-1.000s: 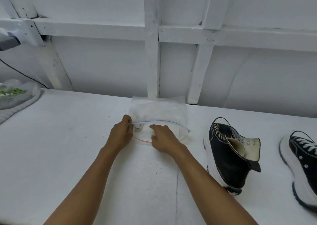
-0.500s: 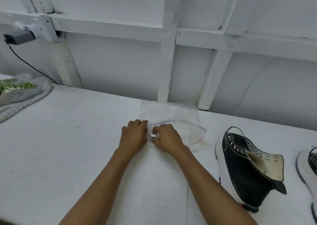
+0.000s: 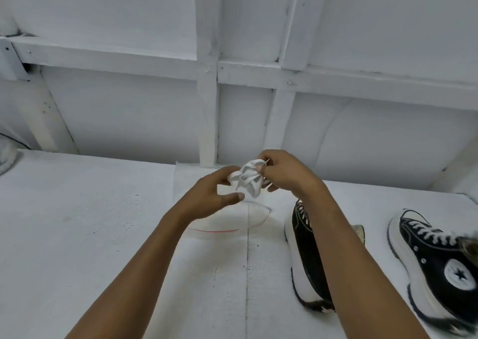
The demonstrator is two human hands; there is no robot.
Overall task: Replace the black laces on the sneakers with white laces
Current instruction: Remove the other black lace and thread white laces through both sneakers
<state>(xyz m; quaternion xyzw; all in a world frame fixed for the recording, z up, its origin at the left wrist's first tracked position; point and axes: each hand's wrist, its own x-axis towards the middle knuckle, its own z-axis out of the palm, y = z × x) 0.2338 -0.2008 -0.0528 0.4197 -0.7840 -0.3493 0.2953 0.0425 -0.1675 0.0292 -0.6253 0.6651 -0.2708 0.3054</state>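
A bundle of white laces [image 3: 247, 178] hangs in the air above the table, pinched at its top by my right hand [image 3: 283, 173]. My left hand [image 3: 210, 196] is just left of the bundle, fingers loosely curled and touching its left side. Under the hands lies a clear zip bag [image 3: 227, 222], its mouth open. A black high-top sneaker with no laces [image 3: 304, 250] stands to the right, partly hidden by my right forearm. A second black sneaker [image 3: 437, 266], laced in white, stands at the far right.
The white table [image 3: 90, 235] runs from the left edge to the sneakers. A white framed wall [image 3: 207, 106] stands right behind it. A pale object [image 3: 5, 157] shows at the far left edge.
The hands were at the bag's mouth on the table. Now they are raised, and the white lace bundle is out of the bag, in my right hand. The view has shifted.
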